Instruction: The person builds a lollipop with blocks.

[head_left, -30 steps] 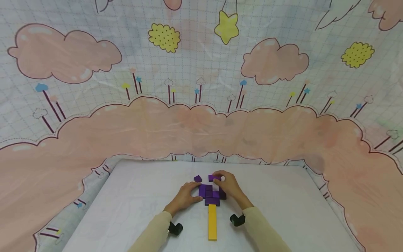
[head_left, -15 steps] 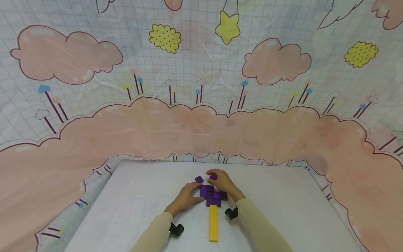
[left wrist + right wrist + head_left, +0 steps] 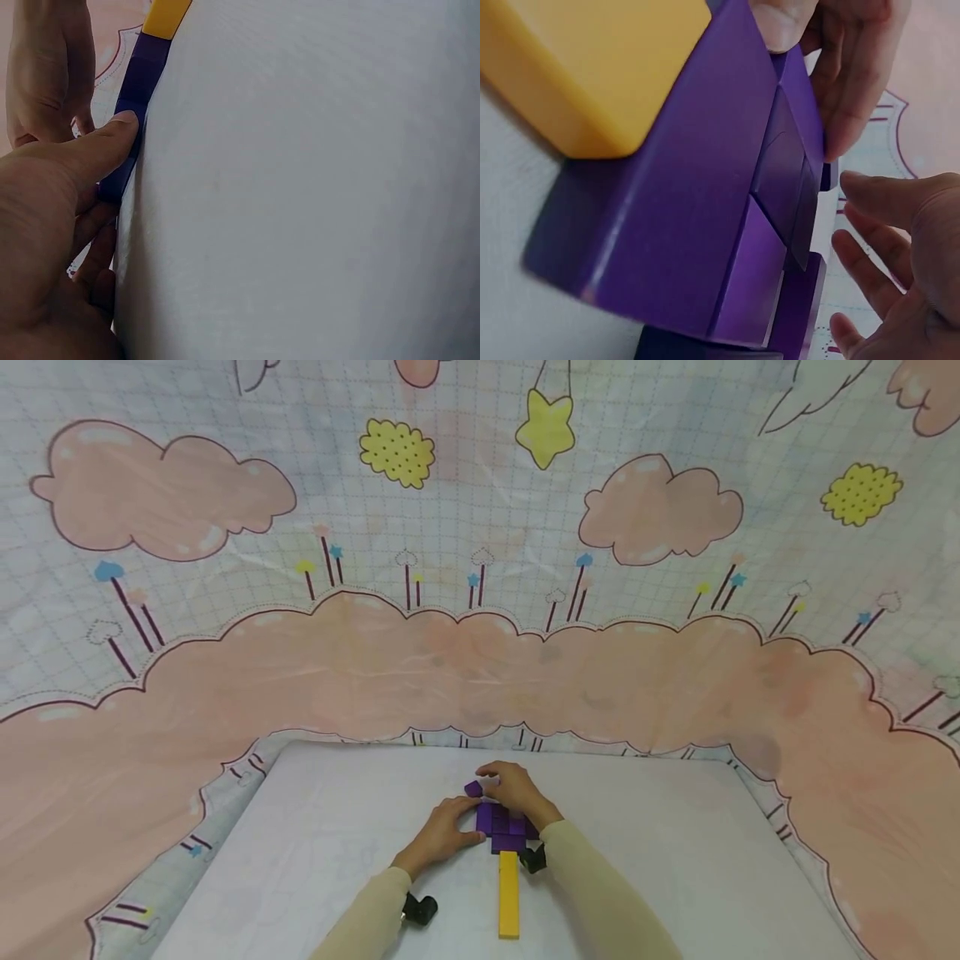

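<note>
Purple wooden blocks [image 3: 508,842] lie fitted together on the white tabletop, at the top end of a long yellow block [image 3: 508,893]. My left hand [image 3: 441,831] holds the left side of the purple group, thumb at its lower corner and fingertips at its upper one. In the left wrist view the left thumb [image 3: 124,124] presses on a purple side face. My right hand [image 3: 516,789] reaches over the group's far side, thumb and fingers apart with nothing between them. Its fingertips are right at a loose purple block [image 3: 472,788] with angled sides. Another loose purple block is hidden under this hand.
A dark purple block [image 3: 705,349] lies beside the group, mostly covered by the right hand in the head view. Black wrist cameras [image 3: 420,908] sit at both cuffs. A cloud-printed cloth [image 3: 480,668] hangs behind the white table [image 3: 337,793].
My right hand has moved left from the loose purple rectangular block toward the angled one, now covering the rectangular one. The left hand has stayed on the purple group.
</note>
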`<state>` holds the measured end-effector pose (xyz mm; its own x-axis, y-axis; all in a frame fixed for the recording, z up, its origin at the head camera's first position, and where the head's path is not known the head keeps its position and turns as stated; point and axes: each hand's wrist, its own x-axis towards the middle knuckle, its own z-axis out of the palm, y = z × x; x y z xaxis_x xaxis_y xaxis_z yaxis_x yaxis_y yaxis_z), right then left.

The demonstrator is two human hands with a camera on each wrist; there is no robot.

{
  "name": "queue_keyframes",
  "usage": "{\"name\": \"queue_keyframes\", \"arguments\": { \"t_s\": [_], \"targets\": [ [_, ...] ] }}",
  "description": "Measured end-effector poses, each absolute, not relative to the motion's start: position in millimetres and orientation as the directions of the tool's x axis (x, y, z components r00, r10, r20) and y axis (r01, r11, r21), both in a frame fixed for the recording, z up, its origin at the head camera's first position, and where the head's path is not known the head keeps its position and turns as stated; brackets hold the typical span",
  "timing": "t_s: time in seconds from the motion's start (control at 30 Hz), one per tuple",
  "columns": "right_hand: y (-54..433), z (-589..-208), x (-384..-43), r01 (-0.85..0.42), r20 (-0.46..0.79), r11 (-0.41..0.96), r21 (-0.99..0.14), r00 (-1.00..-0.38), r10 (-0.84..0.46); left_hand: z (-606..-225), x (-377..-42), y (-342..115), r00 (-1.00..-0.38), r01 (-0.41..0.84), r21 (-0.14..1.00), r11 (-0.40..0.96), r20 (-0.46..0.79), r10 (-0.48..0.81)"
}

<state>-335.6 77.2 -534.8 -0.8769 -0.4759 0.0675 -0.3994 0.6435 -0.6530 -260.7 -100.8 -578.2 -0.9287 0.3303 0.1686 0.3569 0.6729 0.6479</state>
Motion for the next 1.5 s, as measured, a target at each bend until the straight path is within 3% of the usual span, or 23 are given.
{"name": "queue_keyframes", "arguments": {
  "t_s": [0.27, 0.8, 1.5],
  "targets": [
    [75.7, -545.1, -337.3, -0.334, -0.004, 0.683, -0.65, -0.897, -0.443, -580.3, -259.2, -97.7, -0.927, 0.358, 0.657, 0.664, 0.162, 0.339],
    [76.2, -553.7, -340.4, -0.359, 0.01, 0.754, -0.55, -0.906, -0.423, -583.0, -261.5, -95.5, -0.924, 0.368, 0.651, 0.664, 0.172, 0.342],
    [79.0, -544.8, -334.5, -0.326, 0.094, 0.625, -0.709, -0.922, -0.375, -579.7, -261.7, -100.2, -0.93, 0.356, 0.646, 0.676, 0.173, 0.324]
  ]
}}
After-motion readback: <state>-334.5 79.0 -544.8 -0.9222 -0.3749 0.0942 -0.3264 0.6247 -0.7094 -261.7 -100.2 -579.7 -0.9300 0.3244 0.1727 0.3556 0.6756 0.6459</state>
